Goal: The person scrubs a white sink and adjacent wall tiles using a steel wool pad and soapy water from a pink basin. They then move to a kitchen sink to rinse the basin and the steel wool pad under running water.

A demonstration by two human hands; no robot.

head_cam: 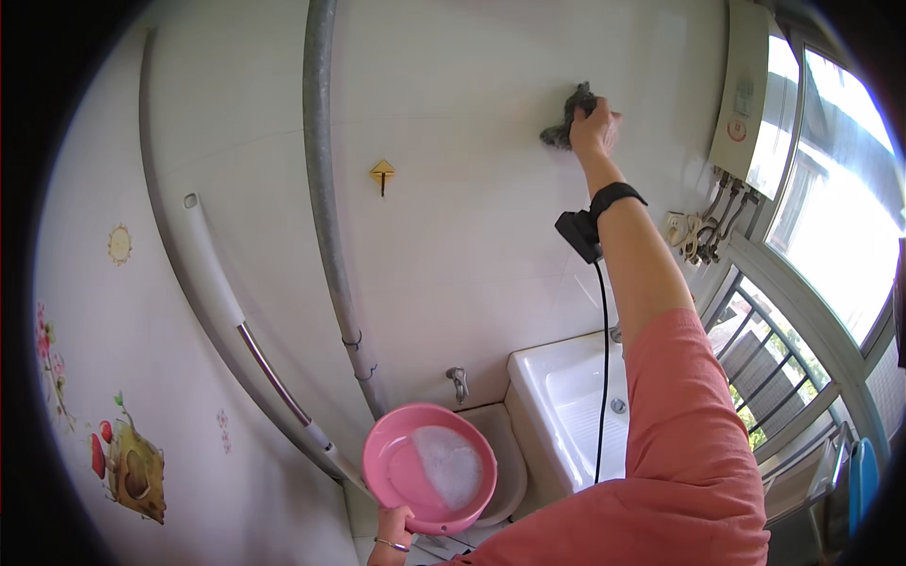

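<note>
My right hand point(596, 129) is raised high against the tiled wall, gripping a grey-green cloth point(564, 129) that lies pressed on the tiles. A black strap with a small black device and a cable is around that wrist. Low in the view, my left hand point(393, 527) holds the rim of a pink plastic basin point(391, 463). White suds point(451, 467) float in the basin's right part. The basin is tilted a little and hangs over the edge of a larger pale tub point(506, 453).
A white ceramic sink point(527, 361) stands right of the tub, and a wall tap point(459, 383) is above the tub. A grey pipe point(320, 141) runs down the wall. A white-handled pole point(212, 269) leans at left. A water heater point(749, 99) hangs by the window.
</note>
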